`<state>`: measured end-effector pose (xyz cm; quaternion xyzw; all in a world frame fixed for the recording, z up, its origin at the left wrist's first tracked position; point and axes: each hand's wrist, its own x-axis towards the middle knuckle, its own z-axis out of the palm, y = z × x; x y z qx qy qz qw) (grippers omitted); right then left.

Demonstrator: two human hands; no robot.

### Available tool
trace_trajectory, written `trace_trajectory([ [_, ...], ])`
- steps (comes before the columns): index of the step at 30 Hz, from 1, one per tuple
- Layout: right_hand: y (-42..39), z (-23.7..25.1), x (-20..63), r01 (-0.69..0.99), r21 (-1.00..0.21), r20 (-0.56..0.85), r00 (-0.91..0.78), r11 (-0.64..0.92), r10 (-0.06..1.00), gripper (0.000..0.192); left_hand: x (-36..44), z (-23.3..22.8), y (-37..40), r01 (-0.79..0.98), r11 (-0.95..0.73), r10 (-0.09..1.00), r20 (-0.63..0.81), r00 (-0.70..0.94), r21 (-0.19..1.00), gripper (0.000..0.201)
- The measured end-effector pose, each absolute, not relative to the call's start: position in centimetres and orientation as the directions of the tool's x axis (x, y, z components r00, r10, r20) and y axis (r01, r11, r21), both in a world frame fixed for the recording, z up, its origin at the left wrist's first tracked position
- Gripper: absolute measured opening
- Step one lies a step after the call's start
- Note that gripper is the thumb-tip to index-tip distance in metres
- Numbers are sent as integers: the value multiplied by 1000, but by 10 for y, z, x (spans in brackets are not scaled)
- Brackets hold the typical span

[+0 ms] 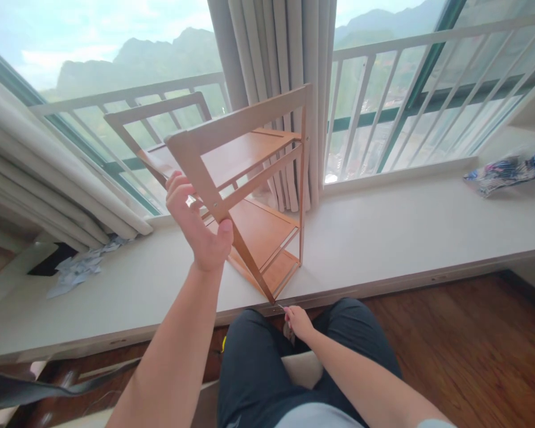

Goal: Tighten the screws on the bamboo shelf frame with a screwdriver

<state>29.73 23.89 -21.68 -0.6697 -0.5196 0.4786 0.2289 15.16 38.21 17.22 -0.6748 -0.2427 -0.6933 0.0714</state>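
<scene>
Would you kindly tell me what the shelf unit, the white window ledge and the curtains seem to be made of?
Shelf unit: probably wood or bamboo, satin finish, judging by its warm tan colour and soft sheen.
White window ledge: smooth and faintly glossy, perhaps painted board or stone; unclear which.
Curtains: likely cloth, matte, hanging in soft folds.

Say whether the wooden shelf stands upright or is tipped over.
The wooden shelf stands upright: tiers stacked above the white ledge, left hand against its side.

Room in a home, with long curtains (pixel 279 53), white window ledge (pixel 396 229), wooden floor (pixel 463 333).
</scene>
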Motion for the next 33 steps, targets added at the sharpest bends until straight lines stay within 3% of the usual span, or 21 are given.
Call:
trace_trajectory([
  [11, 242, -243, 270, 416, -790, -457, 89, -450, 885, 52, 155, 173, 382, 400, -876, 248, 963, -106, 270, 73],
  [19, 242, -242, 274, 369, -811, -465, 66, -454, 883, 53, 156, 171, 388, 364, -906, 194, 977, -93, 215, 78],
  [26, 238, -242, 269, 329, -826, -461, 73, -458, 884, 51, 154, 170, 387, 348, -903, 241, 968, -71, 251, 80],
  [33, 235, -241, 266, 304, -842, -445, 79, -447, 892, 50, 155, 171, 387, 434, -870, 215, 973, -87, 232, 81],
])
